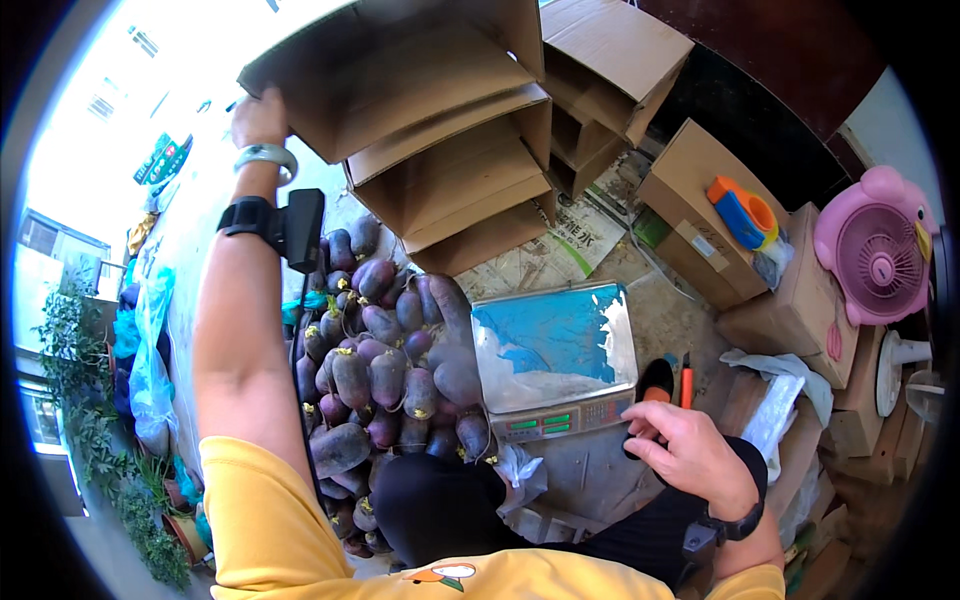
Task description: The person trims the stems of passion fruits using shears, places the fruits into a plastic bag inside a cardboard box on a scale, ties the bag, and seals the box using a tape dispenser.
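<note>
My left hand (pixel 258 120) reaches far forward and grips the left edge of an open cardboard box (pixel 400 75). The box sits on top of another open cardboard box (pixel 450 185), and their openings face me. My right hand (pixel 690 450) hovers by the front right corner of a digital scale (pixel 545 405), its fingers loosely bent and apart, with nothing seen in them. The scale's metal pan, partly covered in blue film, bears nothing. Left of the scale lies a heap of dark purple, radish-like root vegetables (pixel 385 375), several with yellow sprouts.
More cardboard boxes (pixel 620 60) stand at the back right. An orange-handled tool (pixel 686 385) and a dark shoe (pixel 656 380) lie beside the scale. Farther right are a blue-and-orange tape dispenser (pixel 742 215) and a pink fan (pixel 880 250). Potted plants (pixel 95 400) line the left.
</note>
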{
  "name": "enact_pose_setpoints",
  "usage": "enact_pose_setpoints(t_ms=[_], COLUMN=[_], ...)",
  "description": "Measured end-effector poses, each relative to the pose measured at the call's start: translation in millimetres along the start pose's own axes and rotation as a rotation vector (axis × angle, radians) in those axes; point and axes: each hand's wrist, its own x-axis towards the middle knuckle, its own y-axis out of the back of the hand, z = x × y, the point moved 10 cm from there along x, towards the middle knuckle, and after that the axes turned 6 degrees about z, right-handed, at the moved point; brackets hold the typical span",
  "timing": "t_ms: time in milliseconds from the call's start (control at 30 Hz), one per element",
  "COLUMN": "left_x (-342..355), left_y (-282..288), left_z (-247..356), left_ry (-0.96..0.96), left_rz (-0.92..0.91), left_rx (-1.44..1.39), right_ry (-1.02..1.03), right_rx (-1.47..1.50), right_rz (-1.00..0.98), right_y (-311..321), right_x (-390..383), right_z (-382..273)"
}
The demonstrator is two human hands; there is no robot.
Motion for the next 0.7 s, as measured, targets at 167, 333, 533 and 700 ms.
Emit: enact_pose_setpoints(t_ms=[167, 333, 533, 700], left_x=[-2.1, -41.3, -81.3, -126.3], left_y=[95.8, 180.3, 269.8, 306.8], left_z=[8.3, -31.5, -1.5, 52.7], left_ry=[-0.241, 0.114, -0.027, -0.190], left_rz=[0.132, -0.060, -0.313, -0.682], left_rx=[-0.025, -0.979, -1.028, -1.050], right_ry=[-0.075, 0.203, 0.660, 0.757], right_rx=[0.179, 0.483, 0.286, 0.451], right_rz=[0.162, 0.725, 1.292, 1.407], right_y=[14.7, 101.0, 161.2, 191.5], right_x=[-1.3, -15.2, -102.2, -181.3], right_z=[13.3, 4.4, -59.7, -37.2])
